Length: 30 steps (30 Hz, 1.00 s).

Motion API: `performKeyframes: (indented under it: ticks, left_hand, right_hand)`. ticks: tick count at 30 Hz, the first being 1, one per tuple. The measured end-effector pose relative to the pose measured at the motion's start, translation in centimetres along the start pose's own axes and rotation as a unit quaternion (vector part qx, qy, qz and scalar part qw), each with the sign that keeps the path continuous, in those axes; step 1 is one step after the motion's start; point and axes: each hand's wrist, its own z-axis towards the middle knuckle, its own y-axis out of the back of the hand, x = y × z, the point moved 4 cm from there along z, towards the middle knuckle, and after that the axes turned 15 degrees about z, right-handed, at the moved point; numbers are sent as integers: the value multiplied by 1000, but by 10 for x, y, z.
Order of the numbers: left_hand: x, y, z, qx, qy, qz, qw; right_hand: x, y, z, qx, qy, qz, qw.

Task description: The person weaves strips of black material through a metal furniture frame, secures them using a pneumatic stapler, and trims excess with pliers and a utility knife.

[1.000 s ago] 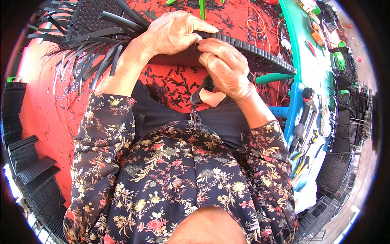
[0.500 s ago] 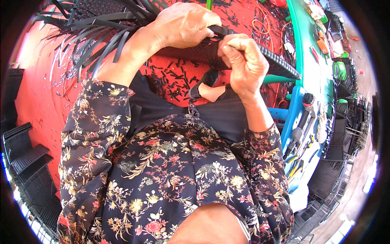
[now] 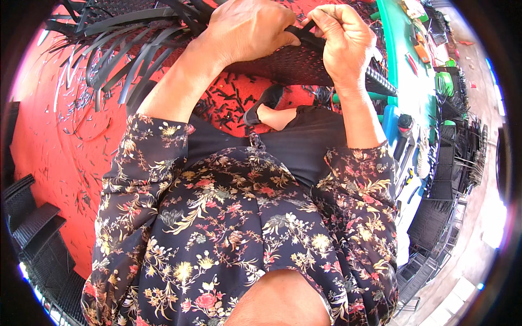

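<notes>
In the head view, the left hand (image 3: 247,31) curls over the upper edge of a flat black woven panel (image 3: 272,66), while the right hand (image 3: 349,46) pinches a narrow black strip (image 3: 309,26) at that edge. The panel's right end is just beside the smooth green counter's (image 3: 392,60) left edge, and long black ribbon-like strands (image 3: 144,58) fan out leftward above the red floor (image 3: 60,163).

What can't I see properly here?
Head view:
- part of the black woven panel: covered by the left hand
- end of the black strip: covered by the right hand
- far end of the green table: cut off by the top edge
- small orange thing there: too tiny
</notes>
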Motion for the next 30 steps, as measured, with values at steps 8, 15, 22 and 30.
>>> performKeyframes:
  ticks: [8,15,22,30]
  left_hand:
    - [-3,-8,-3,-20,-7,48,999]
    - [3,-23,-11,-93,-44,65,993]
    - [0,-25,-14,-84,-44,68,993]
    - [-6,-17,-10,19,-8,63,998]
  right_hand:
    - [-18,3,26,161,-142,36,976]
    - [-44,11,21,226,-293,97,924]
    - [-54,0,22,273,-357,67,891]
    - [-75,-16,23,293,-322,60,898]
